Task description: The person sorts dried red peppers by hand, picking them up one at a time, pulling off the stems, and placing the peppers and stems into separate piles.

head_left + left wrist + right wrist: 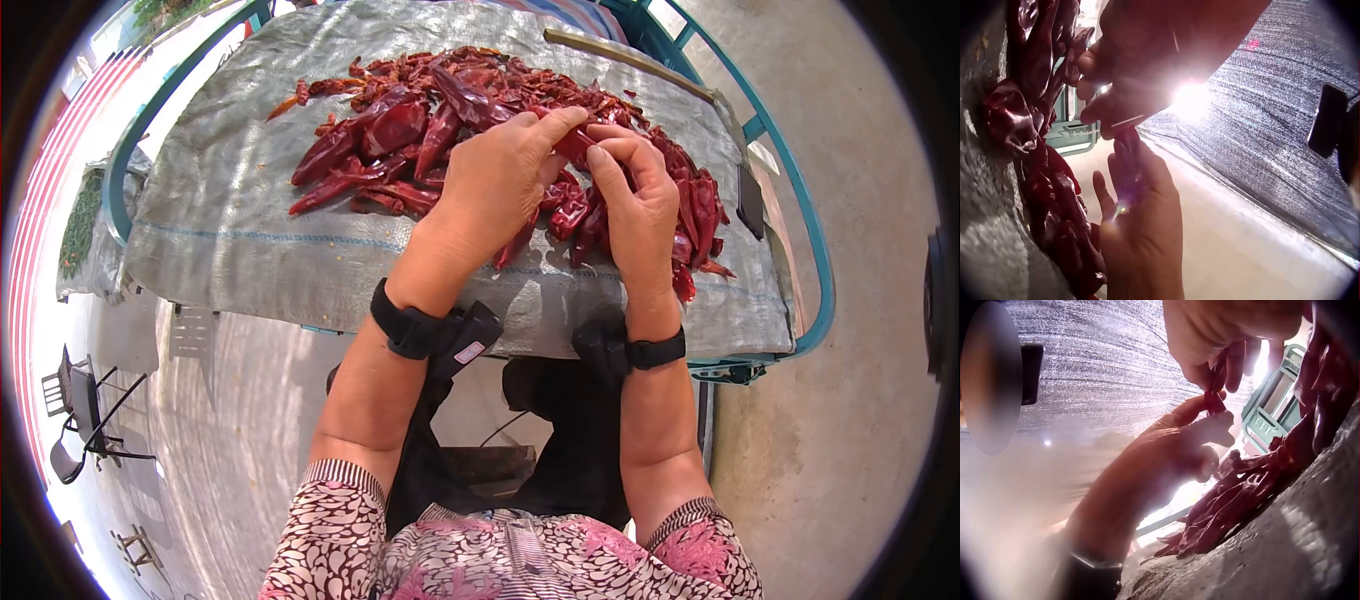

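Observation:
One red dried chili is held between the two hands, above the front of a chili pile. My left hand pinches it from the left and my right hand from the right. In the left wrist view the chili joins the left hand above and the right hand below. The right wrist view shows the chili between the right hand and the left hand; fingers hide part of it.
A grey woven sheet covers a teal-framed surface. On its right lies a dark phone-like object; a wooden strip is at the back. A black chair stands left, beyond the sheet.

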